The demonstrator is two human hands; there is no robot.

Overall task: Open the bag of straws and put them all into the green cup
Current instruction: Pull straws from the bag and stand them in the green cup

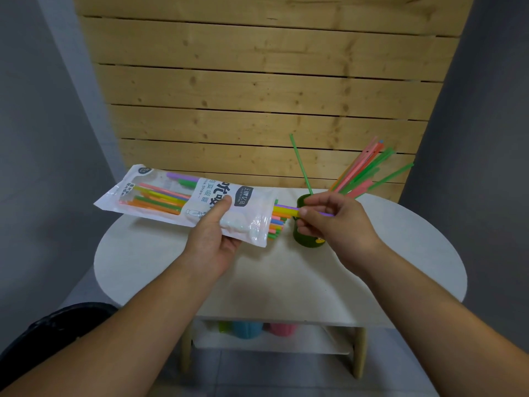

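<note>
My left hand grips the clear and white bag of straws near its open right end, holding it level above the table. Coloured straw ends stick out of that opening. My right hand pinches a purple straw that is partly pulled out of the bag. Behind my right hand stands the green cup, partly hidden by my fingers. Several pink, green and orange straws lean out of the cup to the right, and one green straw leans left.
The round white table stands against a wooden slat wall. A lower shelf under the table holds blue and pink cups. Grey walls close in on both sides.
</note>
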